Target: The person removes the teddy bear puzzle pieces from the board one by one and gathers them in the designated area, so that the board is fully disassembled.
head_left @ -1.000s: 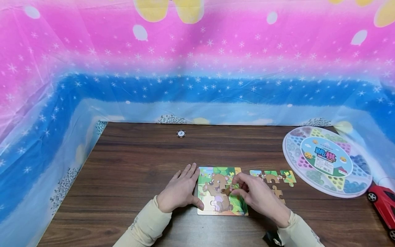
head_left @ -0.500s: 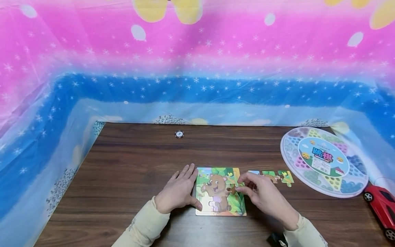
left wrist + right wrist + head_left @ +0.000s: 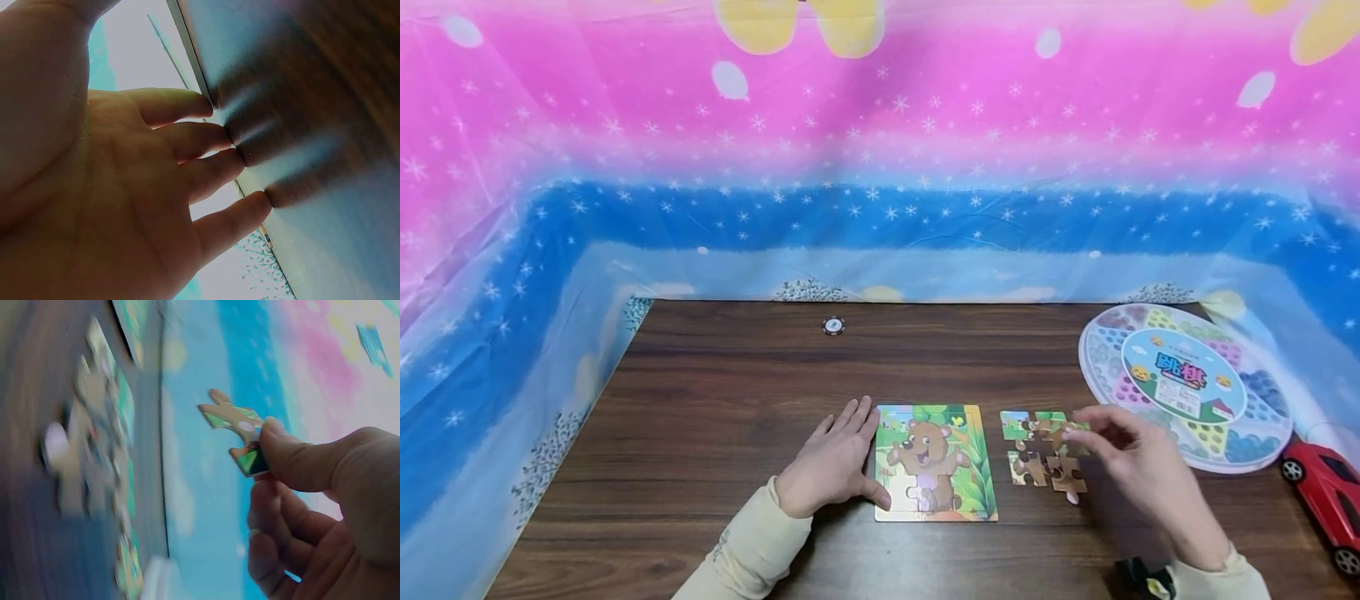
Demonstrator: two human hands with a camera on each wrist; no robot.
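Observation:
A square jigsaw puzzle board [image 3: 973,467] with a cartoon bear lies on the table. My left hand [image 3: 837,462] rests flat at its left side, thumb over the lower left corner; the left wrist view shows its fingertips [image 3: 234,164] on the tabletop. Cut lines show in the board's lower left part. My right hand [image 3: 1142,467] is over the loose pieces to the board's right. Between thumb and index finger it pinches a jigsaw piece [image 3: 240,422] with a brown arm, pale paw and green patches. Several loose jigsaw pieces [image 3: 1028,469] lie beneath, partly covered by the hand.
A round Chinese checkers box [image 3: 1183,375] stands at the back right, close beyond my right hand. A red toy car [image 3: 1326,500] is at the right edge. A small black and white chip [image 3: 833,326] lies near the back. Patterned cloth [image 3: 880,208] walls the table's far side.
My right hand has moved right, from the board's right side to over the loose pieces, carrying the jigsaw piece off the board. The left hand has stayed at the board's left side.

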